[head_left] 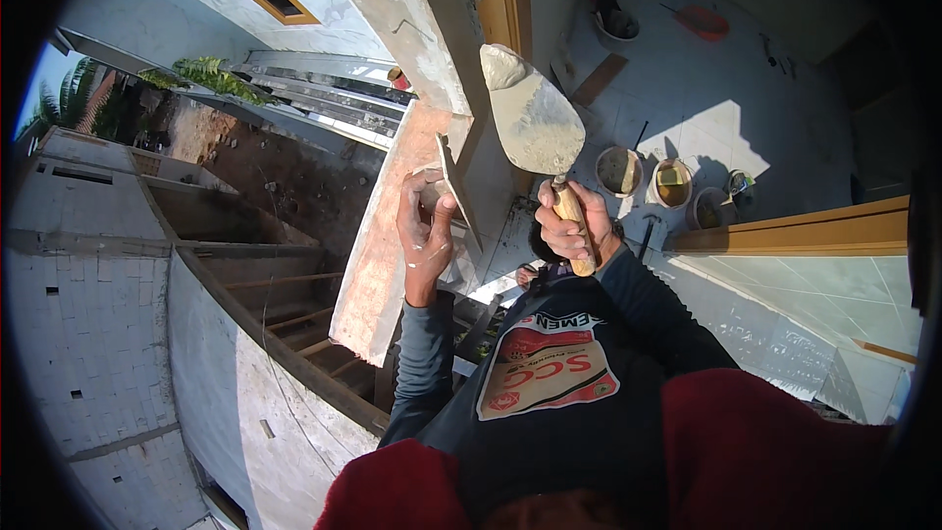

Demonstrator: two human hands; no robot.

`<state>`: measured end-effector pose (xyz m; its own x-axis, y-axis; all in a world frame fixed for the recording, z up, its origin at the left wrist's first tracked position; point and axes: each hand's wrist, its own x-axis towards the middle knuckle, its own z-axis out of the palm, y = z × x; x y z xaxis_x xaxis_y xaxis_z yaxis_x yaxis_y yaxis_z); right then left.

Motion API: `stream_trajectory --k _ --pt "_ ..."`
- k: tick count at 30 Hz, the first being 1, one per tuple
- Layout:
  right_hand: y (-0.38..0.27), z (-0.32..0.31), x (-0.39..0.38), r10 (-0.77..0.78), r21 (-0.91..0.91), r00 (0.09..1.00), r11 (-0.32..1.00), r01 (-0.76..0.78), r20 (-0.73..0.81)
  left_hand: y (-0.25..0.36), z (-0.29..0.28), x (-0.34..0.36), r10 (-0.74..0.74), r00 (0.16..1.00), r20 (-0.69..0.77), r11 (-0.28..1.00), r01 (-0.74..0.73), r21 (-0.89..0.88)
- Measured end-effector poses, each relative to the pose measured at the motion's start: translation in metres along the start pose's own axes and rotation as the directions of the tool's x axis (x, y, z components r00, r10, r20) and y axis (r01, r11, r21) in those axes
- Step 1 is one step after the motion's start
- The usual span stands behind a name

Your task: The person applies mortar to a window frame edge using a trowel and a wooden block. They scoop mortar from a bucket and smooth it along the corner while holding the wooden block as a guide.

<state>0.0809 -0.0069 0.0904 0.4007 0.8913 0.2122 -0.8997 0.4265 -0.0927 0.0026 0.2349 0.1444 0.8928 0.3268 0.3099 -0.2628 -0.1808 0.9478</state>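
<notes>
My right hand [574,216] grips the wooden handle of a pointed trowel [538,123], raised blade up, with a lump of pale grey mortar [502,67] at its tip. Left of it, my left hand [424,226] is closed on a thin grey board [453,182], seen nearly edge-on. Behind that hand runs a narrow ledge [365,304] with a pinkish, rough top and pale edges. It meets a patchy plastered column [402,10] above. Whether the board touches the ledge I cannot tell.
A drop to a dirt yard [245,177] lies left, beside a block wall [88,334]. On the tiled floor [726,128] below right stand several buckets [672,186] and a red basin [702,22]. Another person's hand [526,277] shows below me. A wooden frame [795,231] crosses at right.
</notes>
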Motion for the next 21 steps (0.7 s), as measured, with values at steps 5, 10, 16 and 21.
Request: stream_trajectory --k 5,10,16,21 --pt "-0.005 -0.027 0.016 -0.087 -0.149 0.993 0.986 0.075 -0.076 0.001 -0.031 -0.019 -0.083 0.970 -0.228 0.993 0.060 -0.104" --pt "0.024 -0.025 0.034 -0.175 -0.148 0.958 0.979 0.143 -0.229 0.019 -0.056 -0.043 -0.142 0.921 -0.364 0.961 0.040 -0.274" --pt "0.053 0.019 0.076 -0.261 -0.254 0.862 0.954 0.160 -0.436 0.034 -0.074 -0.064 -0.195 0.852 -0.486 0.927 -0.002 -0.374" --pt "0.060 0.048 0.118 -0.373 -0.537 0.736 0.844 0.015 -0.565 0.031 -0.088 -0.079 -0.241 0.809 -0.536 0.896 -0.027 -0.444"
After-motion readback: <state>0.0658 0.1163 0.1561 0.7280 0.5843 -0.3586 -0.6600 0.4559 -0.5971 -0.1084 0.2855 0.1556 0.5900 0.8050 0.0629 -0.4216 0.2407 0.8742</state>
